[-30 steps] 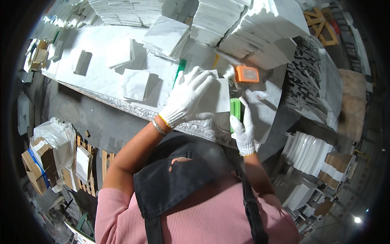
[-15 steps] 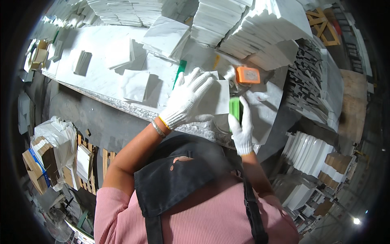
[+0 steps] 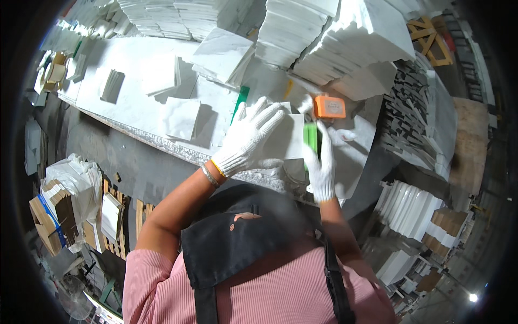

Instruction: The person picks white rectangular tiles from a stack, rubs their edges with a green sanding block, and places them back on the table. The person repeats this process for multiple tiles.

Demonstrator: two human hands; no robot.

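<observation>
My left hand [image 3: 249, 137], in a white knit glove, lies with its fingers stretched out over a square white stone tile [image 3: 293, 136] near the table's front edge. The palm and fingers cover the tile's left part. My gloved right hand [image 3: 322, 170] grips a green block [image 3: 309, 136], which stands against the tile's right edge. Thumb and fingers sit on either side of the block; its lower part is hidden by the hand. Beyond my left fingertips lies a dark green strip [image 3: 240, 101]. An orange block [image 3: 329, 107] with a pale label rests beyond my right hand.
Small tile stacks [image 3: 181, 116] stand on the white stone table [image 3: 135, 110] to the left. Tall rows of white tiles [image 3: 345, 56] line its back. A yellow strip [image 3: 290, 86] lies near them. Dark stacked pieces [image 3: 410, 105] are at the right, a wooden frame [image 3: 429, 40] behind.
The green block and my right hand have slid a little away from me along the tile's right edge. My left hand stays on the tile. The whole view has shifted slightly.
</observation>
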